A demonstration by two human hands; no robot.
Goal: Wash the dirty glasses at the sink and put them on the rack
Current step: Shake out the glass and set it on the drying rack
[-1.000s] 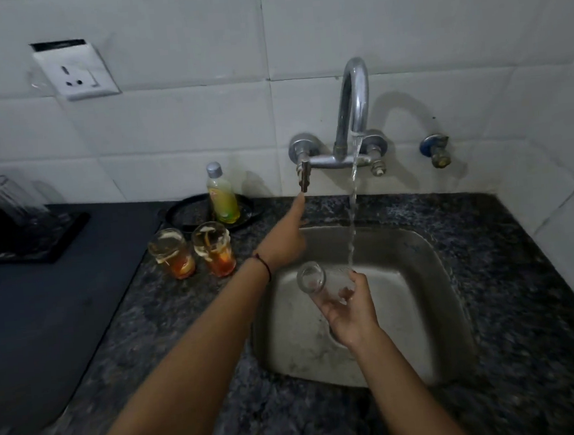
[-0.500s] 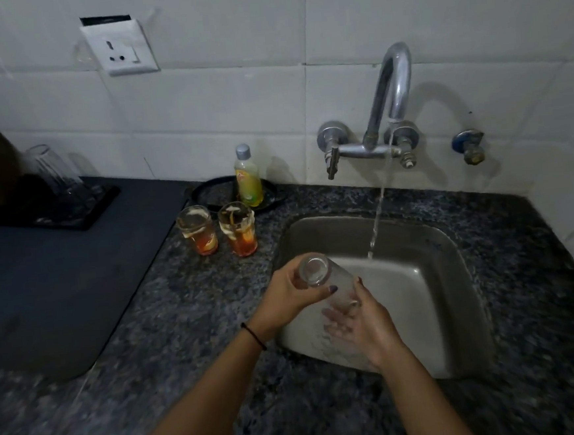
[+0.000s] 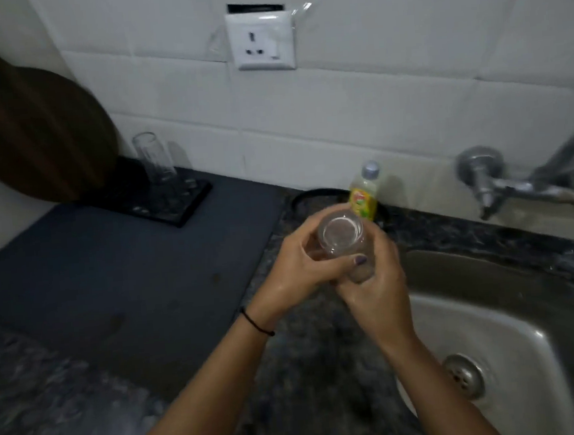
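A clear washed glass (image 3: pixel 341 237) is held bottom-up over the granite counter, just left of the steel sink (image 3: pixel 512 306). My left hand (image 3: pixel 303 267) wraps it from the left, thumb across its side. My right hand (image 3: pixel 377 285) clasps its lower end from the right. The black rack (image 3: pixel 181 205) sits at the back left on a dark mat, with one clear glass (image 3: pixel 153 159) standing upside down on it. My hands hide the two dirty glasses seen earlier.
A yellow-labelled bottle (image 3: pixel 364 197) stands on a black dish behind my hands. The tap (image 3: pixel 516 185) sticks out from the tiled wall at right. A dark wooden board (image 3: pixel 35 134) leans in the left corner. A wall socket (image 3: pixel 260 41) is above.
My left hand left the tap handle and took hold of the glass. Both hands carried the glass left, out from under the tap and off the sink. The view swung left toward the rack.
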